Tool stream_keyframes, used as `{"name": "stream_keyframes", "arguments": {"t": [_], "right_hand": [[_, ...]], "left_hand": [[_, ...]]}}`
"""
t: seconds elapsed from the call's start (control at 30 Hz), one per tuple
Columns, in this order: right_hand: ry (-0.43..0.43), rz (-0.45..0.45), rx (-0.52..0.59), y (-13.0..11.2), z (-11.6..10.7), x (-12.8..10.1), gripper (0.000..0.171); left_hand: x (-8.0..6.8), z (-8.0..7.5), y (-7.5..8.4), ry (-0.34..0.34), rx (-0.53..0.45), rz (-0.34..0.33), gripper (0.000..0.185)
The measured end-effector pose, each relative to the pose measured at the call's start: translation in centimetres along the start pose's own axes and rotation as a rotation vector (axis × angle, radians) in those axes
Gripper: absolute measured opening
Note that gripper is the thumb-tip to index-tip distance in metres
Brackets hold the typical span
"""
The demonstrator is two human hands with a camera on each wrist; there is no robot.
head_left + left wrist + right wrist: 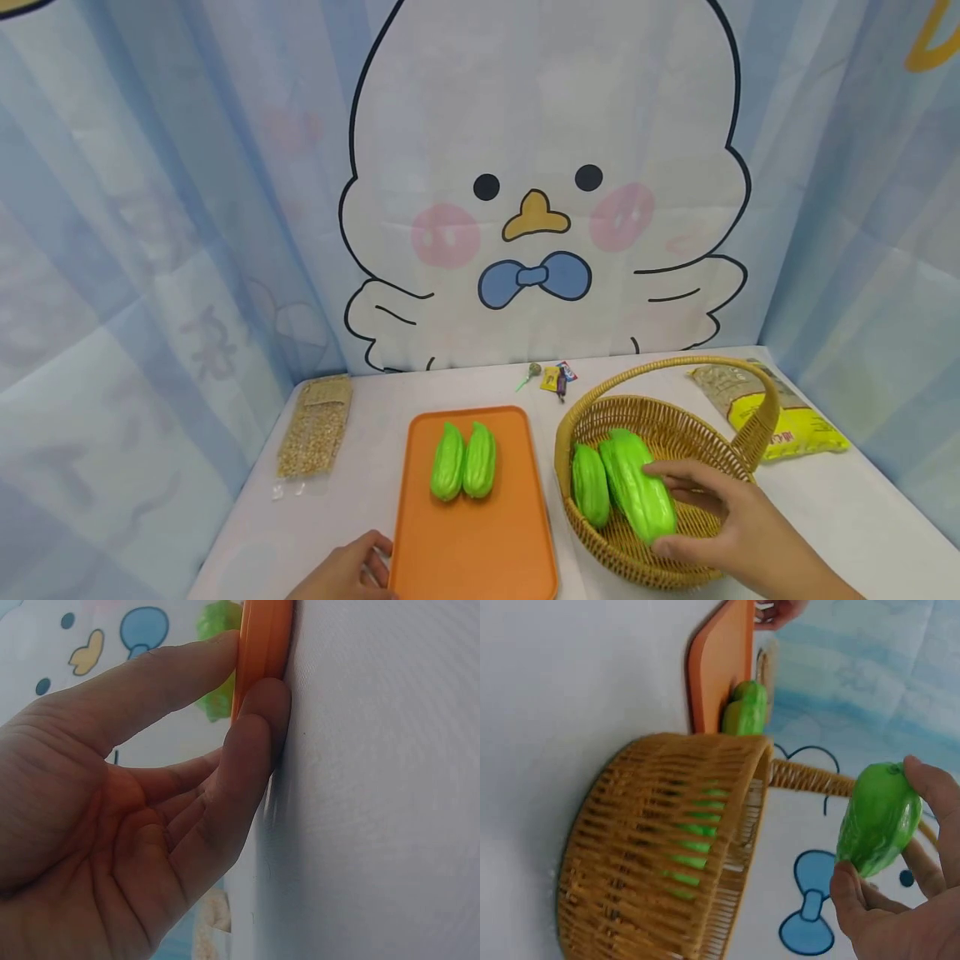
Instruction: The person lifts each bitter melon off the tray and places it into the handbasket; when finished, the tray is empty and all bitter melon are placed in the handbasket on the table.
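Note:
My right hand [738, 521] grips a ridged bright-green bitter melon [641, 487] between thumb and fingers. In the right wrist view the held melon [881, 817] is above the rim of the wicker basket [652, 847]. Inside the basket [712, 421] lies another bitter melon [590, 486] at the left, and part of one more shows behind the held one. Two bitter melons [447, 462] lie side by side on the orange tray [472, 550]. At the tray's left edge, my left hand [348, 571] pinches the rim; its fingertips [247, 742] are low, close to the table.
A bag of pale grains [315, 425] lies at the table's left. Behind the basket's tall handle [675, 361] is a yellow-and-clear bag [795, 425]. Several small trinkets [551, 379] sit near the back edge, before a curtain [540, 100] with a cartoon bird.

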State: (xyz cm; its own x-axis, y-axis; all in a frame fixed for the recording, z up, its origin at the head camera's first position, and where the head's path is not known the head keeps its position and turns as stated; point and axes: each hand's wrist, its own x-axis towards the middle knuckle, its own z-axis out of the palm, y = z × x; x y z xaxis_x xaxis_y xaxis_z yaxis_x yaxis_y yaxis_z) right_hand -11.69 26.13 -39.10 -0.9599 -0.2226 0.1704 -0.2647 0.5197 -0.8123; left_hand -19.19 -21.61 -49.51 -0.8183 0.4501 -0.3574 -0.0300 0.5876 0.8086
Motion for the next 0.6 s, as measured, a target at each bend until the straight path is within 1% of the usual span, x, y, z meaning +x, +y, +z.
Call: {"name": "stream_keyframes", "arguments": {"t": [0.1, 0.17, 0.37, 0.43, 0.6], "right_hand": [[0.041, -0.031, -0.019, 0.8, -0.3, 0.5, 0.061], [0.054, -0.05, -0.029, 1.5, -0.5, 0.9, 0.061], [0.05, -0.069, -0.079, 3.8, -1.4, 1.9, 0.06], [0.045, -0.069, -0.101, 4.6, -1.6, 2.2, 0.06], [0.043, -0.042, -0.181, 5.9, -2.1, 2.8, 0.063]], "left_hand": [[-0.1, -0.1, 0.0, -0.003, 0.0, 0.0, 0.042], [-0.1, -0.1, 0.1, -0.005, 0.001, 0.0, 0.042], [-0.2, 0.0, 0.1, 0.005, 0.017, -0.003, 0.043], [-0.2, 0.0, 0.1, 0.01, 0.02, -0.014, 0.043], [-0.2, 0.1, 0.2, 0.012, 0.022, -0.023, 0.043]]}}
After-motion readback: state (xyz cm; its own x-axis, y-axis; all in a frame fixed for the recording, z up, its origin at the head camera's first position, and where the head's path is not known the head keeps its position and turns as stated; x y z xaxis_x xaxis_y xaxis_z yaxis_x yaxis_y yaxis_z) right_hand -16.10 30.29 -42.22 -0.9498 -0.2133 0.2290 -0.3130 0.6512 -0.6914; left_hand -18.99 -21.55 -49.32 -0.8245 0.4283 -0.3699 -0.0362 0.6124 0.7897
